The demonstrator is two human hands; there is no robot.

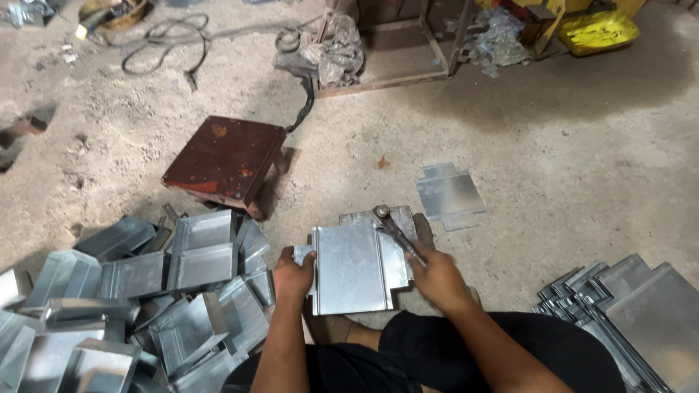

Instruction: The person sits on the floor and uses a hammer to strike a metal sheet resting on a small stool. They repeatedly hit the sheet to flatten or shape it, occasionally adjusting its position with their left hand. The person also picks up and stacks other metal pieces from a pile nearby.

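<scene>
Sat low over the dusty concrete floor, knees in dark trousers at the bottom of the view. Pinned a flat, notched sheet of shiny galvanised metal by its left edge with the left hand, grip closed, fingers curled over the rim. Wrapped the right hand around the handle of a worn steel hammer, grip closed on it, head resting just past the sheet's upper right corner.

Looked, by the lie of things, like the forming step: sheet laid square, a raised fold already running down its right side, hammer poised beside it. Called, as a judgement only, for a steady hold on the left and blows kept along the fold line, clear of the fingers.

Lay between both hands, that sheet, touching each, directly before the knees. Noted also a heap of folded grey metal boxes at left, a stack of flat blanks at right, a single cut blank beyond, and a dark red low stool farther off.
</scene>
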